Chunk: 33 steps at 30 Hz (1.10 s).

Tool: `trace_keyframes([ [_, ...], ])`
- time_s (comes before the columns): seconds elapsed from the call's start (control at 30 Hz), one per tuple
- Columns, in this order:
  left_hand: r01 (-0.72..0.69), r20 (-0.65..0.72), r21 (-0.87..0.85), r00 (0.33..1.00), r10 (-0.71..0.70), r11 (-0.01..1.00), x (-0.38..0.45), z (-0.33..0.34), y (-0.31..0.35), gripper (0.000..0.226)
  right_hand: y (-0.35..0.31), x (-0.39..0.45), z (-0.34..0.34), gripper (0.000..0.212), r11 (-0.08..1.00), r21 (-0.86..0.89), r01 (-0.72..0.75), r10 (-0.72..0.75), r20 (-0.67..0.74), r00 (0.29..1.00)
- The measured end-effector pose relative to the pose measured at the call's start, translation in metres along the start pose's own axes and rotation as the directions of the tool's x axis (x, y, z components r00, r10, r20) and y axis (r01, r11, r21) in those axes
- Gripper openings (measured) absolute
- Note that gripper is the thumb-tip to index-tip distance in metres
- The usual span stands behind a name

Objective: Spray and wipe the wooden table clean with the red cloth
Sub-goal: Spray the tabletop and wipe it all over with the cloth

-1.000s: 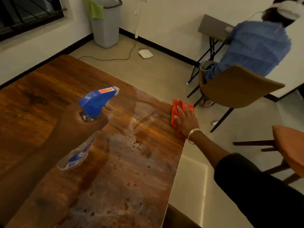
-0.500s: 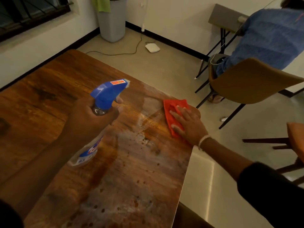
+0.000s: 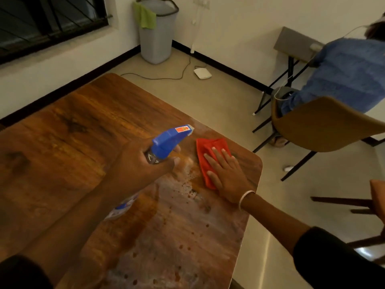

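Note:
The wooden table point(image 3: 68, 142) fills the left and lower part of the view, with wet droplets and a hazy film on its right half. My left hand point(image 3: 135, 165) grips a spray bottle point(image 3: 166, 140) with a blue trigger head, held above the table and aimed to the right. The red cloth point(image 3: 205, 157) lies flat near the table's far right corner. My right hand point(image 3: 227, 176) presses flat on the cloth with fingers spread, covering its lower part.
A brown chair point(image 3: 325, 124) stands just right of the table, with a person in a blue top point(image 3: 350, 74) seated beyond it. A grey bin point(image 3: 156, 38) with a green cloth stands by the wall. A cable and a white device point(image 3: 202, 73) lie on the floor.
My right hand has slid the red cloth leftward, inward from the table's right edge. The spray bottle in my left hand has moved right, closer to the cloth.

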<state>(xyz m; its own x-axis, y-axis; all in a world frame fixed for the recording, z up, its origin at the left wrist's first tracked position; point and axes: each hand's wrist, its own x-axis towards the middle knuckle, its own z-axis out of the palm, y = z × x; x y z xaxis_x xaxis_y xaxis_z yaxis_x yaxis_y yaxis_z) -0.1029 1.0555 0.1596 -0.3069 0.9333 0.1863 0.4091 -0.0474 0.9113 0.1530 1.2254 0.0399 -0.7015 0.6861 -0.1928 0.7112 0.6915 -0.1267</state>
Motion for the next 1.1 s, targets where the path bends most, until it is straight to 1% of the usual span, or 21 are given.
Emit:
trace_keyframes([
  [0.13,-0.041,-0.097,-0.083,0.995,0.032,0.996,-0.007,-0.019,-0.005,0.013,-0.005,0.071,-0.017,0.064,0.978,0.034,-0.204,0.206,-0.041,0.978],
  [0.17,-0.05,-0.107,-0.093,0.993,0.039,0.994,-0.01,-0.02,-0.005,0.013,-0.011,0.094,-0.023,0.064,0.972,0.047,-0.231,0.233,-0.039,0.972],
  [0.23,-0.022,-0.108,-0.112,0.994,0.01,0.993,-0.015,-0.016,-0.006,0.016,-0.027,0.135,-0.033,0.064,0.97,0.067,-0.234,0.237,-0.038,0.971],
  [0.3,0.018,-0.123,-0.116,0.992,-0.032,0.993,-0.017,-0.01,-0.007,0.026,-0.048,0.15,-0.033,0.061,0.983,0.029,-0.182,0.184,-0.057,0.981],
  [0.33,0.026,-0.119,-0.108,0.992,-0.039,0.994,-0.018,-0.007,-0.008,0.03,-0.059,0.147,-0.03,0.06,0.991,0.003,-0.131,0.131,-0.065,0.989],
  [0.43,0.048,-0.15,-0.1,0.987,-0.062,0.994,-0.014,-0.011,-0.007,0.037,-0.075,0.098,-0.012,0.057,0.99,-0.066,0.126,-0.128,-0.031,0.991],
  [0.47,0.044,-0.152,-0.106,0.987,-0.06,0.993,-0.012,-0.015,-0.007,0.037,-0.068,0.078,-0.006,0.058,0.982,-0.061,0.178,-0.18,-0.016,0.984],
  [0.5,0.037,-0.149,-0.127,0.987,-0.056,0.991,-0.01,-0.02,-0.006,0.035,-0.058,0.062,-0.003,0.059,0.979,-0.044,0.197,-0.197,-0.003,0.98],
  [0.53,0.013,-0.142,-0.152,0.989,-0.035,0.988,-0.01,-0.027,-0.006,0.026,-0.047,0.056,-0.005,0.059,0.984,-0.029,0.178,-0.178,0.006,0.984],
  [0.6,-0.055,-0.13,-0.172,0.991,0.033,0.984,-0.014,-0.036,-0.006,0.008,-0.029,0.068,-0.014,0.059,0.999,-0.026,0.044,-0.045,-0.011,0.999],
  [0.67,-0.085,-0.134,-0.179,0.989,0.062,0.98,-0.022,-0.037,-0.004,0.021,-0.026,0.103,-0.028,0.062,0.992,-0.018,-0.122,0.121,-0.03,0.992],
  [0.7,-0.086,-0.148,-0.172,0.987,0.06,0.981,-0.026,-0.035,-0.002,0.026,-0.031,0.121,-0.034,0.063,0.985,-0.002,-0.175,0.175,-0.026,0.984],
  [0.73,-0.079,-0.157,-0.171,0.986,0.052,0.982,-0.029,-0.032,0.0,0.025,-0.04,0.137,-0.038,0.063,0.98,0.019,-0.197,0.198,-0.028,0.98],
  [0.77,-0.074,-0.153,-0.187,0.987,0.046,0.979,-0.031,-0.029,0.0,0.018,-0.051,0.147,-0.039,0.062,0.981,0.031,-0.194,0.195,-0.042,0.98],
  [0.8,-0.06,-0.156,-0.206,0.987,0.028,0.977,-0.032,-0.026,0.001,0.01,-0.064,0.15,-0.036,0.06,0.985,0.027,-0.169,0.171,-0.057,0.984],
  [0.83,-0.045,-0.173,-0.206,0.985,0.008,0.978,-0.031,-0.024,0.001,0.008,-0.078,0.145,-0.03,0.058,0.992,0.002,-0.124,0.124,-0.072,0.99],
  [0.87,-0.026,-0.187,-0.193,0.982,-0.01,0.981,-0.029,-0.022,0.0,0.018,-0.092,0.132,-0.02,0.057,0.998,-0.022,-0.06,0.058,-0.074,0.996],
  [0.93,0.006,-0.179,-0.16,0.983,-0.035,0.987,-0.025,-0.021,-0.001,0.046,-0.113,0.089,0.0,0.056,0.994,-0.038,0.102,-0.104,-0.052,0.993],
  [0.97,0.02,-0.17,-0.145,0.984,-0.044,0.989,-0.023,-0.023,-0.002,0.052,-0.118,0.064,0.01,0.056,0.984,-0.046,0.172,-0.173,-0.036,0.984],
  [1.03,0.04,-0.149,-0.121,0.987,-0.058,0.992,-0.02,-0.029,-0.002,0.046,-0.108,0.023,0.021,0.057,0.974,-0.068,0.217,-0.219,-0.015,0.976],
  [1.1,0.018,-0.147,-0.128,0.988,-0.037,0.992,-0.019,-0.034,-0.005,0.025,-0.082,0.002,0.019,0.059,0.981,-0.062,0.184,-0.184,-0.002,0.983],
])
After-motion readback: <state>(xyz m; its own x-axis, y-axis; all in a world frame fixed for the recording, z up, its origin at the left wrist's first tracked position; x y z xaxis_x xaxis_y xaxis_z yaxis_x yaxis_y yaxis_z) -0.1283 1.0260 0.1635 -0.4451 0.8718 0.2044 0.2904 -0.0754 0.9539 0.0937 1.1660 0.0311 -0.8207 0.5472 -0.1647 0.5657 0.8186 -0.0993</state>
